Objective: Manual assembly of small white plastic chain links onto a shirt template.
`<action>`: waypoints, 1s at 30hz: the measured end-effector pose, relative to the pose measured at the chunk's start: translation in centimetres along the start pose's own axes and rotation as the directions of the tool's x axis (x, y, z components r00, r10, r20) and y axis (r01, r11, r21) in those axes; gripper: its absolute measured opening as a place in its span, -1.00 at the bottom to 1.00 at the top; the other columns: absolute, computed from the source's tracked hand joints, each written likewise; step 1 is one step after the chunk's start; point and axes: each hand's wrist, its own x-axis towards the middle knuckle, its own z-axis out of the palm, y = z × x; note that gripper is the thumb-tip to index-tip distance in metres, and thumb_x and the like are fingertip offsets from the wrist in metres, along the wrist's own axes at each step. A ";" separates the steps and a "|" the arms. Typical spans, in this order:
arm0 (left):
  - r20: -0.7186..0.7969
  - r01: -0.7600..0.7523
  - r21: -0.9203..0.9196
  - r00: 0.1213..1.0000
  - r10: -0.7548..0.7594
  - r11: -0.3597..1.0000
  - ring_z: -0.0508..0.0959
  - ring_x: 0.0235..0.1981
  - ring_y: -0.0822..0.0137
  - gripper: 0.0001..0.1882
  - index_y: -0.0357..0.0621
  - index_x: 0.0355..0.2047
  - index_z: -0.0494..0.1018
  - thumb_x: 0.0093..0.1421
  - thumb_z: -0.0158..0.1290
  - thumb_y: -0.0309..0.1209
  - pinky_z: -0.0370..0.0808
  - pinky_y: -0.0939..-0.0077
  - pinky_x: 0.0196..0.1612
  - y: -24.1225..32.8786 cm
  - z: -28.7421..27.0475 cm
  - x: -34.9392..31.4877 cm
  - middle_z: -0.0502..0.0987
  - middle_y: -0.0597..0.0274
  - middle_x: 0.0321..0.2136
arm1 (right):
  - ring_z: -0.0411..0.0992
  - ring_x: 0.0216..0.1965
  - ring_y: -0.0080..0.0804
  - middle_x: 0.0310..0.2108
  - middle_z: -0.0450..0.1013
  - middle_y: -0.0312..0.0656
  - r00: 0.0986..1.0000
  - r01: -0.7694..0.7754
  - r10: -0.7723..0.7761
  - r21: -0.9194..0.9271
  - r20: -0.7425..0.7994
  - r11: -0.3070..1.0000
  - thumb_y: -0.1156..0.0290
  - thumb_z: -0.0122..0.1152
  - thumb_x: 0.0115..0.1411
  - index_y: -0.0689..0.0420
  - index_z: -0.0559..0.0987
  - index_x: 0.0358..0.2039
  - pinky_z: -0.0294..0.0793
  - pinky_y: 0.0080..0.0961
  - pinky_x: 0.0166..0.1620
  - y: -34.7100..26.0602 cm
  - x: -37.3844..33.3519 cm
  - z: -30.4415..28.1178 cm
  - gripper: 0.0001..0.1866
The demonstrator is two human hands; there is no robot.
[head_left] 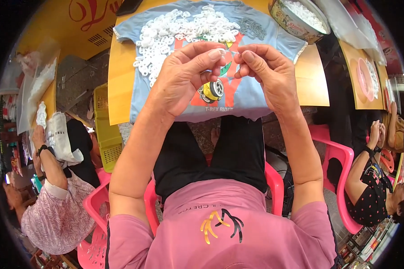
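Both my hands are raised close together over a blue printed T-shirt [152,101] spread on the table. Between the thumb and fingertips of my left hand [191,67] is a small white plastic piece [221,51]. My right hand [265,67] is closed in a pinch just beside it; whatever its fingertips hold is too small to name. Beyond my hands lies a heap of small white plastic pieces with holes [159,33], spread over the shirt's upper left. Right of that heap sits a small pile of thin dark metal bits [252,28].
A round tin [296,20] of white pieces stands at the table's far right. A yellow crate [107,134] is left of the table [121,96]. People sit on either side, near pink chairs [345,154]; a pink basin [365,80] rests on the right-hand table.
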 end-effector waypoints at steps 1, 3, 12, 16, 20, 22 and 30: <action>-0.001 0.000 -0.003 1.000 0.000 1.000 0.51 -0.39 0.51 -0.75 -0.26 -0.14 0.52 0.20 0.18 -0.42 0.50 0.59 -0.24 -0.1 0.1 0.0 0.59 0.27 -0.32 | 0.49 -0.40 -0.54 -0.28 0.55 -0.10 1.000 -0.003 0.003 0.002 -0.008 1.000 0.44 0.15 0.30 0.32 0.55 -0.13 0.57 -0.53 -0.21 0.2 0.0 0.0 -0.78; -0.060 -0.038 0.015 0.997 0.039 0.999 0.51 -0.40 0.51 -0.79 -0.26 -0.17 0.52 0.22 0.16 -0.42 0.50 0.59 -0.25 -0.5 0.6 0.0 0.58 0.28 -0.34 | 0.48 -0.42 -0.54 -0.29 0.54 -0.11 1.000 -0.009 0.009 0.001 -0.017 1.000 0.43 0.15 0.30 0.31 0.55 -0.14 0.57 -0.52 -0.22 0.4 0.0 0.2 -0.78; -0.045 -0.128 0.017 0.991 0.129 0.992 0.50 -0.42 0.51 -0.81 -0.29 -0.23 0.52 0.23 0.16 -0.40 0.50 0.61 -0.30 -1.5 0.9 -0.1 0.57 0.28 -0.38 | 0.47 -0.43 -0.53 -0.34 0.52 -0.17 1.000 -0.010 0.010 -0.004 -0.021 1.000 0.36 0.14 0.31 0.27 0.54 -0.20 0.53 -0.56 -0.30 0.8 0.0 1.3 -0.79; -0.066 -0.133 0.038 0.989 0.135 0.990 0.51 -0.44 0.51 -0.80 -0.29 -0.24 0.52 0.22 0.18 -0.40 0.50 0.62 -0.31 -1.5 1.0 -0.2 0.57 0.27 -0.41 | 0.47 -0.44 -0.52 -0.34 0.52 -0.20 0.999 -0.016 0.016 0.009 -0.032 1.000 0.35 0.14 0.32 0.26 0.54 -0.21 0.52 -0.57 -0.31 1.0 0.0 1.4 -0.79; -0.090 -0.199 0.128 0.973 0.211 0.972 0.50 -0.45 0.52 -0.79 -0.30 -0.27 0.52 0.19 0.20 -0.39 0.48 0.65 -0.34 -1.6 1.1 -0.2 0.56 0.27 -0.45 | 0.47 -0.46 -0.53 -0.36 0.52 -0.21 0.999 -0.032 0.032 -0.001 -0.044 0.999 0.33 0.15 0.31 0.25 0.54 -0.21 0.51 -0.58 -0.31 1.0 -0.1 1.8 -0.78; -0.090 -0.223 0.165 0.967 0.239 0.961 0.51 -0.45 0.53 -0.79 -0.30 -0.27 0.52 0.19 0.21 -0.39 0.48 0.66 -0.35 -1.5 1.2 -0.3 0.56 0.28 -0.46 | 0.45 -0.47 -0.59 -0.39 0.52 -0.24 0.998 -0.031 0.031 0.008 -0.051 1.000 0.33 0.17 0.30 0.27 0.56 -0.23 0.52 -0.62 -0.34 0.9 -0.1 2.1 -0.77; -0.089 -0.244 0.211 0.959 0.268 0.947 0.51 -0.44 0.53 -0.80 -0.29 -0.29 0.53 0.18 0.22 -0.39 0.47 0.68 -0.34 -1.4 1.2 -0.3 0.57 0.27 -0.44 | 0.44 -0.51 -0.65 -0.43 0.51 -0.25 0.998 -0.040 0.046 0.108 -0.054 0.993 0.31 0.19 0.29 0.28 0.56 -0.26 0.57 -0.62 -0.43 0.6 -0.1 2.2 -0.75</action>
